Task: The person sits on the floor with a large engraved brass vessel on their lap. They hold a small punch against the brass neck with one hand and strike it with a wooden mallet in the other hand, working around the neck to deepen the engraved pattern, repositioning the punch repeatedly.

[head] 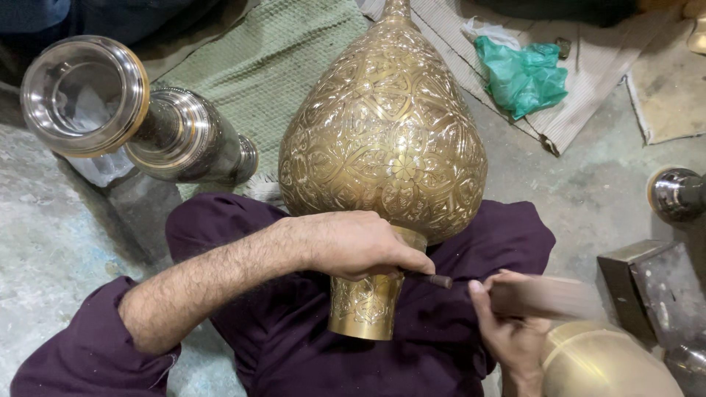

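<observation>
The brass vase lies across the person's lap, neck pointing away, its flared foot toward the body. The work in hand looks like chasing the engraved pattern at the collar where foot meets belly. The left hand is closed around a dark chisel, whose tip is set against that collar just under the belly. To the right of the vase's foot, the right hand is clamped on a wooden mallet, blurred with motion — mid-swing, probably, close behind the chisel's butt.

The next blow calls for a square hit on the chisel's end, with the left hand keeping the tip on its line.

The chisel's tip is hidden under the fingers, so the exact mark cannot be seen. The mallet's shape is smeared. A rounded brass piece below the right hand is cut off at the edge, as is the steel vessel left of the vase.
</observation>
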`<state>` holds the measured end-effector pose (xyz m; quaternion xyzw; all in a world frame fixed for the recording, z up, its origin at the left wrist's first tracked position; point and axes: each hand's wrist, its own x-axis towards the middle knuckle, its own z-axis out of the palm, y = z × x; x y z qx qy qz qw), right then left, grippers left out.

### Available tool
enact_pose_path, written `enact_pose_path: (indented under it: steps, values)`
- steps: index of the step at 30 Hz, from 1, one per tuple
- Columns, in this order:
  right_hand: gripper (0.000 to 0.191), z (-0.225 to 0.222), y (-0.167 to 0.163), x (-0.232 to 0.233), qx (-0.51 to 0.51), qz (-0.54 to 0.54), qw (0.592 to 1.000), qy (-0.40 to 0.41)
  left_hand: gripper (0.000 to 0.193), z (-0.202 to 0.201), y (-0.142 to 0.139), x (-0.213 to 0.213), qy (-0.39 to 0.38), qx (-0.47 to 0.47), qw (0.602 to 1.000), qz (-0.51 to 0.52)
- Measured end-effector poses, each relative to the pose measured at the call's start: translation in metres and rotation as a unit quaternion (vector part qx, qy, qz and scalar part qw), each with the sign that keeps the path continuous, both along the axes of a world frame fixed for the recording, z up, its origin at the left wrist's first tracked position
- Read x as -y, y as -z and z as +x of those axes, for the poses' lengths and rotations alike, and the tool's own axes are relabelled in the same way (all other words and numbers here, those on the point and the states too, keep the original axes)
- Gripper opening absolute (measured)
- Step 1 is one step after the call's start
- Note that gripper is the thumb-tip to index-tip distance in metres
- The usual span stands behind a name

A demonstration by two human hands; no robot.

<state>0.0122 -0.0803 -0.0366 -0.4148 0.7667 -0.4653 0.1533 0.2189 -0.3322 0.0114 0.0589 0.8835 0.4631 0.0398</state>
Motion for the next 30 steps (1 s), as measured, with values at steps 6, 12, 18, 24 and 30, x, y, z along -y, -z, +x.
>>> enact_pose_path:
  steps: [6, 12, 18, 24, 30]
  values:
    - [0.032, 0.004, -0.005, 0.002, -0.004, -0.012, 1.000, 0.009, 0.048, 0.001, -0.005, 0.002, 0.018, 0.030, 0.999, -0.006]
    - [0.036, 0.003, -0.008, 0.004, -0.066, -0.048, 0.996, -0.043, 0.046, 0.006, -0.006, 0.007, 0.026, 0.036, 0.999, 0.017]
    - [0.035, -0.005, -0.009, 0.008, -0.111, 0.001, 0.993, -0.030, 0.048, 0.016, -0.003, 0.009, 0.000, -0.009, 0.999, 0.036]
    - [0.034, -0.006, -0.008, 0.010, -0.201, -0.009, 0.977, -0.063, 0.050, 0.022, -0.001, 0.008, -0.020, 0.004, 0.999, 0.039]
    - [0.033, -0.013, -0.009, 0.014, -0.136, -0.034, 0.988, -0.068, 0.054, 0.027, -0.002, 0.010, -0.040, -0.028, 0.997, 0.059]
